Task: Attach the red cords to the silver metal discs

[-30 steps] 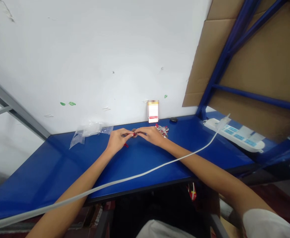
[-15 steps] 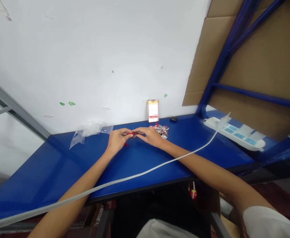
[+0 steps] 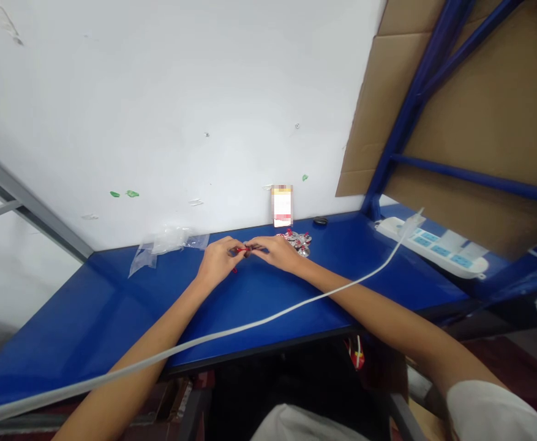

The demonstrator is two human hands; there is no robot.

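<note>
Small red item [image 3: 246, 249], pinched by left hand [image 3: 217, 260] and right hand [image 3: 277, 253], is too hidden to identify.

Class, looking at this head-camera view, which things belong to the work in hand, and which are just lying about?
In use:
left hand
right hand
small red-corded piece
red-and-silver pieces

Lying about:
clear plastic bag
power strip
upright card

A small red-and-dark part [image 3: 248, 249], too small to make out in detail, is pinched above the tabletop; a heap of red-and-silver pieces [image 3: 299, 243] lies just beside it at 2 o'clock.
</note>
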